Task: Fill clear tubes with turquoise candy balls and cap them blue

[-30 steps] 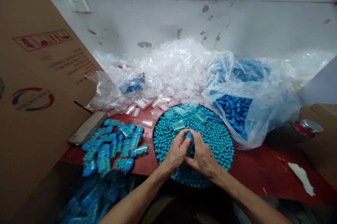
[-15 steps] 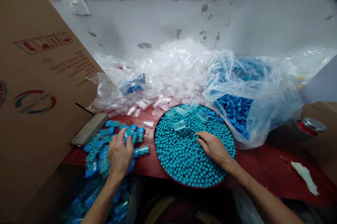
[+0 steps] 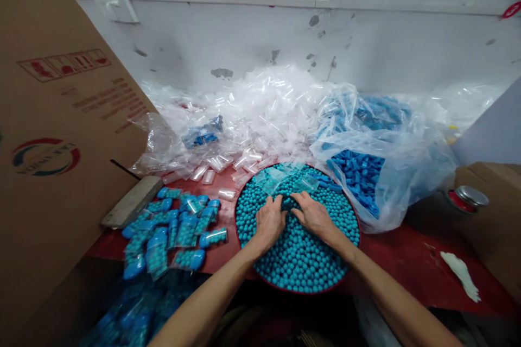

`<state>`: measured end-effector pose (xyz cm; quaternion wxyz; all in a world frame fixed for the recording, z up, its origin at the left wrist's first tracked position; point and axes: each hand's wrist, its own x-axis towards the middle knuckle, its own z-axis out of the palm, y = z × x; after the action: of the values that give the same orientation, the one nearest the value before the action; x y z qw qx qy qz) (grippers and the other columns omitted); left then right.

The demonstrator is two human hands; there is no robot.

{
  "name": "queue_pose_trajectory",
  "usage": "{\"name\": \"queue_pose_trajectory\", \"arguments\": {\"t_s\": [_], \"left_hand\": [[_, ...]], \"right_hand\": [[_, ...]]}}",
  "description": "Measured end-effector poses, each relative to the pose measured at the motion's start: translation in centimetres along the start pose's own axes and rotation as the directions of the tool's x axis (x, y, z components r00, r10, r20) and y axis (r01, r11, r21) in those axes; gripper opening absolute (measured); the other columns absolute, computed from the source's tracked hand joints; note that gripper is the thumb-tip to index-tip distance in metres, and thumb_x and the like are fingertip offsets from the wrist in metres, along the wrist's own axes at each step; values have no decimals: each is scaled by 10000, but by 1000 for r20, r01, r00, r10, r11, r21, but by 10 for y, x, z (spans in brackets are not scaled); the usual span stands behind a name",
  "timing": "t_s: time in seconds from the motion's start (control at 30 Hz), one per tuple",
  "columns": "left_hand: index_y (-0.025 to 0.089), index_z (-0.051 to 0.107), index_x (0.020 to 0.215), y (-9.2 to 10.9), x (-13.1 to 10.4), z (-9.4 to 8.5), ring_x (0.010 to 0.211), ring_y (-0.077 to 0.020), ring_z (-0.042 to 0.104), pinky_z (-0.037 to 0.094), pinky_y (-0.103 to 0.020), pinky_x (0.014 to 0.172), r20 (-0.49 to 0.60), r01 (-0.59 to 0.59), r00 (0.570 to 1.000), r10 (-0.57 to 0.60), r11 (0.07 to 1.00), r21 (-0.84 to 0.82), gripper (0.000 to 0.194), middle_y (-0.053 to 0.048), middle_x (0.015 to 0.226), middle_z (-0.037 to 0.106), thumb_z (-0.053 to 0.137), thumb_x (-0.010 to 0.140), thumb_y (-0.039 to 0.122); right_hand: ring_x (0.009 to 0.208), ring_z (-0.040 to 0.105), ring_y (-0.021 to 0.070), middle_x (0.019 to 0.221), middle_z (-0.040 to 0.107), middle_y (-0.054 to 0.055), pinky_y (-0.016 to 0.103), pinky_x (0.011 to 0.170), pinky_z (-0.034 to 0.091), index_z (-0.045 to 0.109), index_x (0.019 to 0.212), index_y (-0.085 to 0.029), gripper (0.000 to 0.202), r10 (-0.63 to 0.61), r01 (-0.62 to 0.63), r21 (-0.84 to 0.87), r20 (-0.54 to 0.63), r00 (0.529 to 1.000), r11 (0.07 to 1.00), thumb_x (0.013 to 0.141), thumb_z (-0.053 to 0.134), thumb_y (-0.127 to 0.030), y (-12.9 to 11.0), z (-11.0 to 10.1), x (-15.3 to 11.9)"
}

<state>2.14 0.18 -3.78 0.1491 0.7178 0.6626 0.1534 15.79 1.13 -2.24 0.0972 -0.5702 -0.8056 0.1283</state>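
A round red-rimmed tray (image 3: pixel 237 211) is filled with teal balls (image 3: pixel 303 265). My left hand (image 3: pixel 269 222) rests over the balls near the tray's middle, fingers curved and apart from the thumb. Facing it close by is my right hand (image 3: pixel 315 218), its fingers bent, the thumb apart from them. Between the fingertips lies a dark hollow among the balls (image 3: pixel 288 203); nothing shows held in either hand, though the far fingertips are partly hidden. Just beyond the hands, clear plastic sleeves (image 3: pixel 273 180) lie on the balls, with blue plastic pieces (image 3: pixel 329 184) by the far right rim.
Filled tubes with blue caps (image 3: pixel 187 230) cover the table at left, beside a grey block (image 3: pixel 132 203) and a cardboard box (image 3: pixel 73 102). Clear sleeves (image 3: pixel 277 102) are heaped behind. A plastic bag of blue pieces (image 3: pixel 358 173), a metal-lidded container (image 3: pixel 471 196) and a white glove (image 3: pixel 459 273) lie right.
My left hand has moved right from the filled tubes to the tray. My right hand has shifted slightly left, so the hands now nearly meet. A clear sleeve has slid farther back.
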Motion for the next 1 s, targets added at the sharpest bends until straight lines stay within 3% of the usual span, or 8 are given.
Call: {"name": "queue_pose_trajectory", "arguments": {"t_s": [0.2,0.37,0.47,0.57,0.73,0.8,0.9,1.0], "left_hand": [[211,541,905,2,3,2,810,-170,543,387,-261,713,-15,-18,1000,17,995,-99,160,-35,875,550,502,756,253],[209,524,882,-6,6,2,755,-146,533,381,-247,709,-60,-75,996,61,962,-263,165,0,835,569,520,725,260],[206,511,875,-8,3,1,662,-129,520,379,-234,653,-66,-97,995,80,940,-328,158,22,749,562,494,730,268],[206,509,857,-8,-1,-2,643,-130,514,375,-234,635,-74,-126,992,106,928,-351,146,27,698,547,461,745,285],[196,490,825,-6,-6,-5,636,-140,506,375,-251,635,-72,-119,993,98,911,-394,140,14,699,535,443,748,302],[196,480,820,-5,-6,-5,639,-143,508,375,-251,634,-55,-108,994,93,897,-429,138,13,701,533,438,751,308],[195,475,799,-6,-5,-4,677,-147,513,375,-249,649,-46,-101,995,90,872,-479,127,13,713,530,451,742,305],[192,491,810,-7,-2,-3,666,-138,499,372,-245,645,-24,-101,994,105,834,-542,134,17,720,528,462,737,301]], "right_hand": [[926,549,170,1001,575,55,264,781,413,519,1077,-206,277,-62,64,118,-16,998,991,809,473,-258,14,-3,-4],[951,537,184,1025,573,76,272,790,406,527,1062,-183,262,136,-125,64,-226,965,990,841,410,-261,38,-25,20],[901,557,182,1059,544,78,256,715,428,479,1120,-208,310,162,-173,-52,-174,971,984,814,462,-255,39,-25,26],[813,580,157,1054,532,58,232,642,438,467,1121,-239,299,66,-75,-110,-82,994,991,823,445,-241,28,-14,15],[859,561,139,1018,533,36,224,703,437,467,1118,-233,276,-118,118,-12,-114,986,993,852,405,-277,32,-13,-4],[903,541,141,1028,532,37,226,730,423,474,1107,-232,263,-48,39,-61,-153,987,997,865,375,-258,47,-21,-1],[906,528,179,1014,536,79,264,703,407,505,1053,-190,247,182,-223,-262,-169,969,939,862,348,-206,71,-31,9],[846,535,194,934,560,94,280,665,382,544,942,-160,216,248,-273,-363,-114,962,891,849,351,-182,81,-30,10]]}}
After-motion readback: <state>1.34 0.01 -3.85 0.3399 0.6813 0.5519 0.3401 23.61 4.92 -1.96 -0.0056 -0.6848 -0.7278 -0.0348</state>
